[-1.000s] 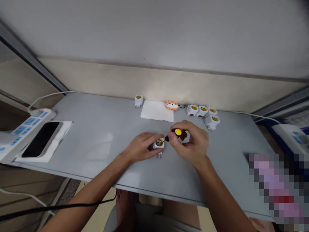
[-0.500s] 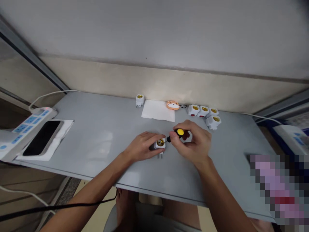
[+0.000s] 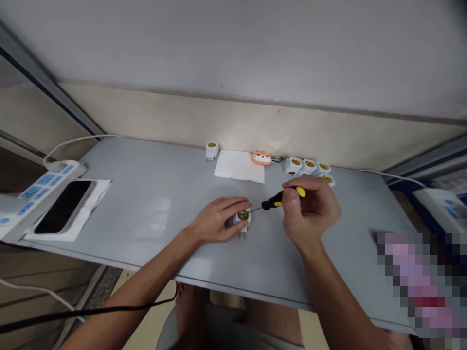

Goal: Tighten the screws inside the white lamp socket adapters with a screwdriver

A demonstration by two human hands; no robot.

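Note:
My left hand (image 3: 221, 218) grips a white plug-in lamp socket (image 3: 242, 219) on the grey table, fingers on its far side and thumb on its near side. The socket's yellow-lined opening faces up and its two prongs point toward me. My right hand (image 3: 312, 206) is closed round the black and yellow handle of a screwdriver (image 3: 272, 201). The screwdriver slants down to the left, its thin shaft reaching the socket's opening. Whether the tip touches anything inside is too small to tell.
Several white sockets (image 3: 308, 167) stand at the back right, another (image 3: 211, 150) at the back. Between them lie a white tissue (image 3: 239, 166) and an orange animal-face case (image 3: 261, 158). A phone (image 3: 63, 206) and power strip (image 3: 44, 187) are at the left.
My right hand has moved right and turned, leaving more of the screwdriver showing at a lower slant. My left hand keeps its hold on the socket.

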